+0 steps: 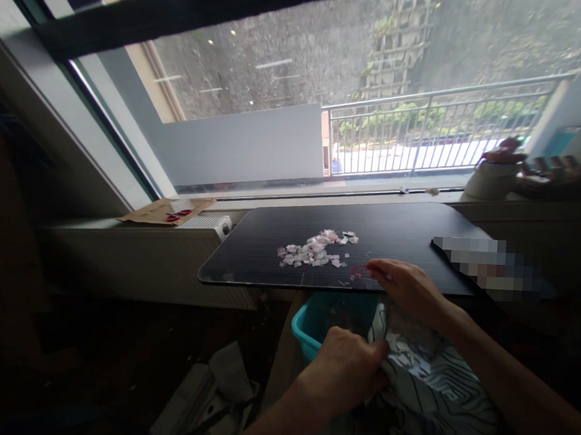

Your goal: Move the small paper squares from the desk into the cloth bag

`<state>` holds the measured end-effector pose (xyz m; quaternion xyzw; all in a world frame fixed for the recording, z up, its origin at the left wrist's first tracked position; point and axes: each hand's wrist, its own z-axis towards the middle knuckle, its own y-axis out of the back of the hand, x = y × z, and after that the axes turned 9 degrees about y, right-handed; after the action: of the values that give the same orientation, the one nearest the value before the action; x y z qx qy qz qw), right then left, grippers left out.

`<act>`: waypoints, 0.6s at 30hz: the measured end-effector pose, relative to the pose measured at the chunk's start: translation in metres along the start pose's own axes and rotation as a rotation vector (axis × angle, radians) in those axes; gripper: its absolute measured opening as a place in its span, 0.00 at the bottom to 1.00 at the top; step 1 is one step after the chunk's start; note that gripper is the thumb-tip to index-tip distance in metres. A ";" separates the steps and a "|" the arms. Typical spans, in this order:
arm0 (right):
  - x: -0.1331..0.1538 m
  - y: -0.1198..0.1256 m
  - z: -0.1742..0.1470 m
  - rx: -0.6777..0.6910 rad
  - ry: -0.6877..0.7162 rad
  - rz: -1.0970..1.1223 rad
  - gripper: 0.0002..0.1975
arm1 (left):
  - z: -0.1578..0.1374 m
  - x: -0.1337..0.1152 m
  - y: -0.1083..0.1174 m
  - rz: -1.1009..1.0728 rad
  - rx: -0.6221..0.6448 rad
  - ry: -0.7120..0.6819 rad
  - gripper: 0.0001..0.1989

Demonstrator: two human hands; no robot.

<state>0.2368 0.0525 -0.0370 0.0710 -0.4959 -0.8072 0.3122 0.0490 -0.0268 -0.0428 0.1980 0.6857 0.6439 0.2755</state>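
My left hand (346, 363) is closed round the edge of a white cloth with dark stripes (456, 395), in front of a turquoise basin (304, 325). Small white pieces (410, 357) lie in the cloth's folds. Over the front edge of the dark table (249, 254), my right hand (406, 285) has its fingers pressed together beside a thin pinkish loop (360, 271). What its fingertips hold, if anything, is too small to make out. A loose pile of small white and pinkish squares (315, 248) lies on the tabletop, left of this hand.
A blurred-out flat object (487, 263) lies at the table's right. Red-handled scissors (178, 215) rest on brown paper (147, 211) at the left sill, beside a radiator (205, 225). A pale pot (494, 179) stands at the window. White boxes (208, 395) lie below left.
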 end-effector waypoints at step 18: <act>-0.003 0.015 0.003 0.138 0.047 0.060 0.14 | 0.000 0.000 0.004 0.015 0.018 -0.005 0.11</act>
<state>0.2443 0.0522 -0.0232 0.0964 -0.5447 -0.7595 0.3423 0.0483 -0.0265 -0.0393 0.2071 0.6892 0.6394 0.2707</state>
